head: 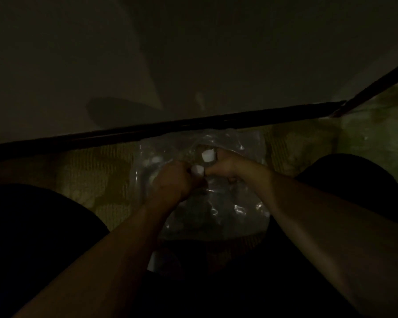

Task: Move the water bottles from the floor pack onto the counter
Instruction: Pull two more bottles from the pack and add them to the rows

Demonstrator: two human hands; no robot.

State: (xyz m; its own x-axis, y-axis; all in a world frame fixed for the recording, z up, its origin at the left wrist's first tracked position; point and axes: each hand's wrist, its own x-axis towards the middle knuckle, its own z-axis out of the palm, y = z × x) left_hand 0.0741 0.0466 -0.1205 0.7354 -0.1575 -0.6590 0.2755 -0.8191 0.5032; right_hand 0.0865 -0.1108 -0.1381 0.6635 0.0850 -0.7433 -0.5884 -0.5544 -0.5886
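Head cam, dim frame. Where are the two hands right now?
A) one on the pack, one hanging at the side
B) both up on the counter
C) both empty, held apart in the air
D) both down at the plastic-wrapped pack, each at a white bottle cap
D: the left hand and the right hand are together over the clear plastic pack on the floor, each closed by a white cap, the other cap just beyond.

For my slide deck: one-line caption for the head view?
Both hands, left hand and right hand, each grip a white-capped bottle in the clear plastic floor pack.
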